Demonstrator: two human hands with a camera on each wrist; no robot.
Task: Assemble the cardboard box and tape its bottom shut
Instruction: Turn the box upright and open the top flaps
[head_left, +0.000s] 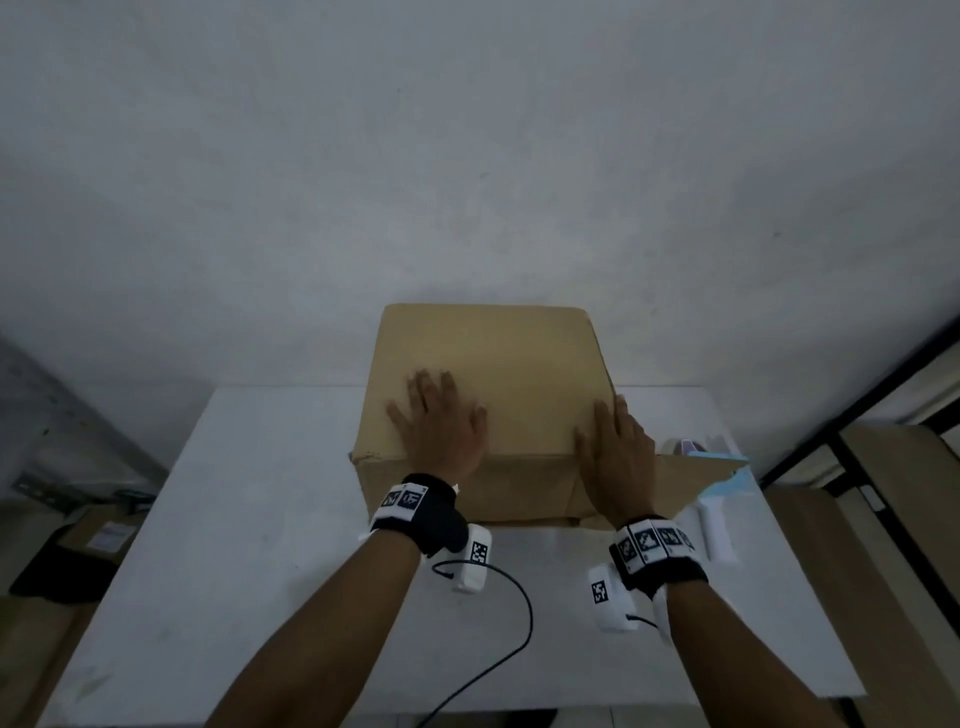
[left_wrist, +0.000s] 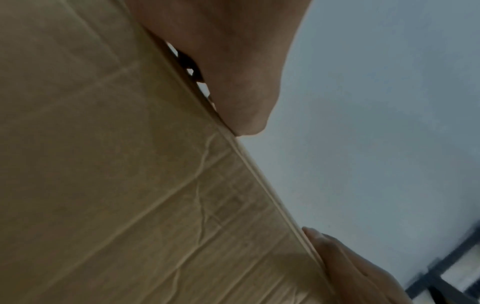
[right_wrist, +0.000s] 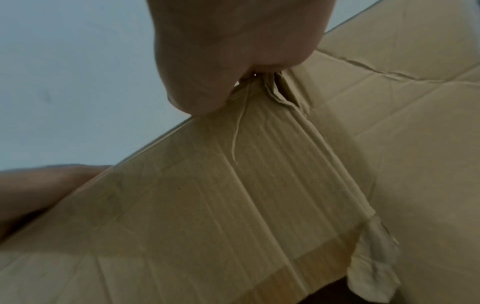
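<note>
While the cardboard box (head_left: 488, 405) sits mid-worktop (head_left: 234, 519), left hand (head_left: 441, 426) and right hand (head_left: 615, 457) press flat-fingered on its top, gripping nothing. Lifting either risks flaps springing open; the tape dispenser (head_left: 719, 499) waits right of the box.

Both bare forearms reach forward side by side, each wrist wrapped in a black band carrying white squares with black-and-white marker patterns and a small white camera unit slung beneath. The left hand (head_left: 441, 423) lies palm-down with its fingers spread and straight, flat on the top face of the brown cardboard box (head_left: 519, 364). The right hand (head_left: 615, 457) also lies palm-down with straight fingers held close together, over the box's near right top corner, its heel past the near edge.
</note>
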